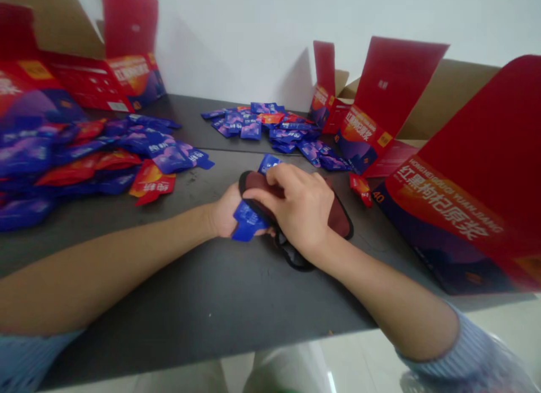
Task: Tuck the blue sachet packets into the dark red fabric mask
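Observation:
My right hand (298, 210) lies over a dark red pouch with black trim (338, 215) on the dark table (220, 291), its fingers curled onto the pouch's open rim. My left hand (224, 215) is mostly hidden behind it and grips blue sachets (247, 218) at the pouch's mouth. Another blue sachet (268, 162) pokes out beyond the pouch.
A big heap of blue and red sachets (84, 156) lies at the left. A smaller heap (270, 125) sits at the back centre. Open red cartons stand at the back left (127, 77), back right (363, 133) and near right (465, 212). One red sachet (361, 187) lies beside the pouch.

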Demonstrator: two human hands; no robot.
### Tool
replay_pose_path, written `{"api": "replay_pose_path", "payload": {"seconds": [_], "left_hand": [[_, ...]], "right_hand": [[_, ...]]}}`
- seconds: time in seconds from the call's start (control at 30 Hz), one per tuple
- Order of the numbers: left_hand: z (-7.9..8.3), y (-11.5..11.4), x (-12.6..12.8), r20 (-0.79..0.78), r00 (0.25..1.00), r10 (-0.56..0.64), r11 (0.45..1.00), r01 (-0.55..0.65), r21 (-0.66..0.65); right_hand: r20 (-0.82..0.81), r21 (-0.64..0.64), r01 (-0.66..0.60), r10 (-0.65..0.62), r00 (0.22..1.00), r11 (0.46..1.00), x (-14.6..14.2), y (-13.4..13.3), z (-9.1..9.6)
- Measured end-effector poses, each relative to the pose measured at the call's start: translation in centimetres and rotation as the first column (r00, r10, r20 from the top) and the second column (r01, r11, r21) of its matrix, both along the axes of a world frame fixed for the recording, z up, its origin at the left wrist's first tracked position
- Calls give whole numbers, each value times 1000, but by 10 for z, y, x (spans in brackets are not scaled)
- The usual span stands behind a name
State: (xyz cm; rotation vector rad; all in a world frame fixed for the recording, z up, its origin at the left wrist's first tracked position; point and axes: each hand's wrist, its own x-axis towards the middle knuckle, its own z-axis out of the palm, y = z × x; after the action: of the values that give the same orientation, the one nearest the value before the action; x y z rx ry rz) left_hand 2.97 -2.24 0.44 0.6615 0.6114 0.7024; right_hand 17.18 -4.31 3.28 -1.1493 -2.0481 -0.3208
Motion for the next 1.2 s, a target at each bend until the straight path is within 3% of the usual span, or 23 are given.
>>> {"api": "replay_pose_path", "payload": {"seconds": [0.17, 0.27, 0.33, 0.47, 0.6, 0.77, 0.9, 1.0, 1.1, 1.2], "left_hand": [[9, 3, -3, 129, 982, -135, 991, 135, 8], [4, 2, -2, 152, 986, -74, 997, 79, -23], [2, 3, -3, 132, 991, -8, 999, 15, -48], [0, 7, -4, 127, 990, 57, 998, -54, -24], [1, 13, -5, 93, 996, -19, 1000, 20, -13], [6, 13, -10, 80, 987, -141, 990, 141, -6], [12, 1, -13, 79, 983, -168, 985, 170, -23], [10, -5, -9, 1, 991, -135, 991, 135, -21], [8, -7, 4, -98, 992, -83, 997, 82, -16], [11, -8, 16, -95, 989, 110, 994, -110, 2]], "right_hand": [[-7, -261, 85, -90, 996, 961, 14, 27, 3], [-31, -407, 37, -55, 998, 913, 17, 33, -1], [-46, -436, 6, -28, 999, 900, 14, 30, -3], [2, -394, -79, 86, 996, 916, 3, 13, -4], [138, -376, -152, 217, 966, 914, -2, 5, -6], [37, -280, -128, 144, 989, 951, 1, 11, -8], [12, -152, -80, 83, 997, 985, 8, 9, 2], [33, -66, 20, -18, 999, 998, 15, 14, 10], [-22, -82, 131, -133, 991, 988, 22, 25, 11], [-82, -114, 121, -131, 988, 986, 18, 27, 2]]}}
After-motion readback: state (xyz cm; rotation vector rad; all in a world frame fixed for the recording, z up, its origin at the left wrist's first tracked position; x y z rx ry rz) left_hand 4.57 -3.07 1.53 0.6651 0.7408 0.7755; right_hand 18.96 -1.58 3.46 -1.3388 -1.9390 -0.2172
